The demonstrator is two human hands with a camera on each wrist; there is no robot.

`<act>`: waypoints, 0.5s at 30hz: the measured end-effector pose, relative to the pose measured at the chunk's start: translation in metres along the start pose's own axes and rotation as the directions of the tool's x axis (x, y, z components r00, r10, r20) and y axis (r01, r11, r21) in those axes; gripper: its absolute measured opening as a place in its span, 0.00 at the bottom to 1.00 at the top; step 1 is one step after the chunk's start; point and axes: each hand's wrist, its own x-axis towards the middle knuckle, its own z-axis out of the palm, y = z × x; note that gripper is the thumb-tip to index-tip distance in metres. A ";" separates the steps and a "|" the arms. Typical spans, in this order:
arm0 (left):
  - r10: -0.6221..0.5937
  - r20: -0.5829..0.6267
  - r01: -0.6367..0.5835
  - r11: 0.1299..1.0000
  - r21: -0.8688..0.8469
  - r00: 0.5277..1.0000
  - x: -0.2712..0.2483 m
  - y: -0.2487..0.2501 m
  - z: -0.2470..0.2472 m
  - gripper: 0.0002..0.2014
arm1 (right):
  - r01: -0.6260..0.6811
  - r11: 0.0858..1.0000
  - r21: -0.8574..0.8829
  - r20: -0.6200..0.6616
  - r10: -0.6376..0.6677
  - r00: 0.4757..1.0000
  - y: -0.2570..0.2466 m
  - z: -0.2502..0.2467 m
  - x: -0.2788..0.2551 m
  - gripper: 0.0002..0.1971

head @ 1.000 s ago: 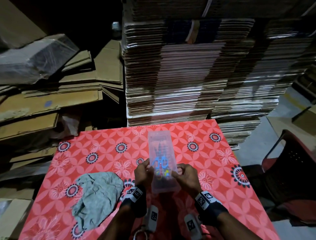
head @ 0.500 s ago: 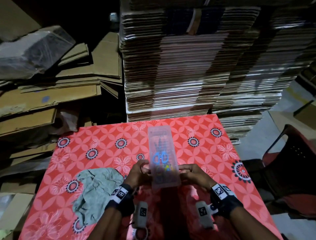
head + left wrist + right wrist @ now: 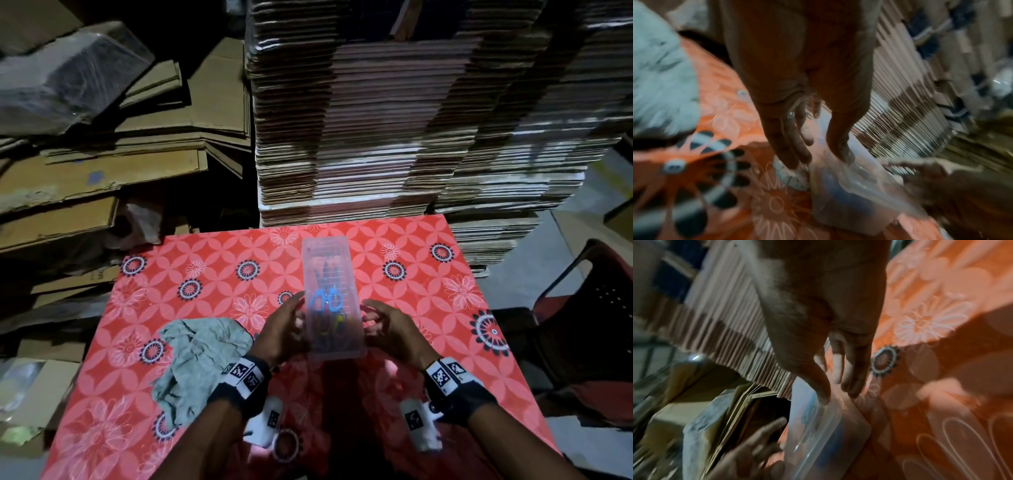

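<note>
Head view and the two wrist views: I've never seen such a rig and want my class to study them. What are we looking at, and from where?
No machine here: a person works bare-handed, wearing three cameras. The picture with both arms comes from the head camera, looking down; the other two look along each wrist toward the fingers and are blurred. On the red flowered table lie a crumpled grey cloth and a long clear plastic box with blue-handled scissors inside. The left hand and right hand flank the box's near end, fairly straight fingers touching it. Stacked cardboard stands behind.
</note>
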 end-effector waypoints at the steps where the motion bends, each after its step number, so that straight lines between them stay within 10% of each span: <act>1: 0.098 0.023 -0.100 0.985 0.142 0.995 0.002 -0.001 -0.001 0.55 | 0.063 0.985 -0.161 0.011 -0.062 0.998 -0.002 -0.001 0.000 0.40; 6: 0.249 0.189 -0.311 0.820 0.481 0.950 0.014 -0.002 -0.003 0.71 | 0.347 0.808 -0.477 0.239 -0.261 0.935 -0.015 -0.006 0.005 0.59; 15: 0.083 0.136 -0.134 0.894 0.428 0.987 0.021 0.008 -0.006 0.75 | 0.505 0.662 -0.554 0.291 -0.415 0.862 -0.038 0.002 0.018 0.57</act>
